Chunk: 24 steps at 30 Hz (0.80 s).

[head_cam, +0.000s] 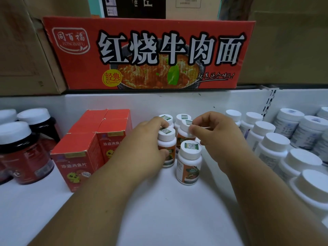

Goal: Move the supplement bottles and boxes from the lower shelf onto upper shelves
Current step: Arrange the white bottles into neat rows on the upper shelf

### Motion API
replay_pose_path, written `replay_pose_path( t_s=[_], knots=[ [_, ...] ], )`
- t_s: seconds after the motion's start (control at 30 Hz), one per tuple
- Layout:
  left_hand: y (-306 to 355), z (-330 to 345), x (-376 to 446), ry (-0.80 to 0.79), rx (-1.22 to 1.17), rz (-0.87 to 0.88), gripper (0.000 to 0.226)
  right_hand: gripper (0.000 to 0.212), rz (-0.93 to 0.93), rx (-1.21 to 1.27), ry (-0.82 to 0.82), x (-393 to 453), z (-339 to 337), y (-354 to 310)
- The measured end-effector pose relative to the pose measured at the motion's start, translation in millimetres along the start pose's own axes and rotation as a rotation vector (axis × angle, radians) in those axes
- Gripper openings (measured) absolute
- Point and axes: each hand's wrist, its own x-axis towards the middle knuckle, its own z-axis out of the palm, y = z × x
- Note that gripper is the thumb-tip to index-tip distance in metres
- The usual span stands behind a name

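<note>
A: Head view, item one: what is held?

B: A white-capped bottle (166,148) is clasped by the left hand (147,148), fingers wrapped round its body and thumb low on the label, seemingly for a firm lift. A second bottle (184,134) is pinched at its cap by the fingertips of the right hand (218,139). Both hands are closed on their bottles, near each other but not touching.

A: Where is the stock kept?

B: On the white shelf (159,210), in a small cluster with a front bottle (190,164) standing free and upright, untouched. Two more are listed behind.

A: Neighbouring entries?

B: Red boxes (79,160) just left of the cluster; dark jars (23,151) further left; rows of white bottles (276,150) to the right. A large red noodle carton (147,54) is stored on the shelf above.

A: Obstructions?

B: The close packing is judged the main hindrance; the front bottle could be knocked as the others are raised. Free space on the upper shelf cannot be told.
</note>
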Motion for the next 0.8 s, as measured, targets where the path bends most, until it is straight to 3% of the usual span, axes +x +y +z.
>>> replay_pose_path(
  t_s=[0.27,0.43,0.57,0.8],
  knots=[
    [-1,20,7,0.118,-0.015,-0.052,0.065,0.022,0.054,0.087,-0.035,4,1,7],
    [-3,23,7,0.020,0.017,-0.131,0.062,0.032,0.133,0.056,-0.135,6,0,14],
    [-3,26,5,0.002,0.067,-0.165,0.044,0.026,0.153,0.034,-0.152,8,3,19],
    [-4,26,3,-0.022,0.008,-0.162,0.036,0.017,0.138,0.001,-0.134,6,9,23]
  ],
)
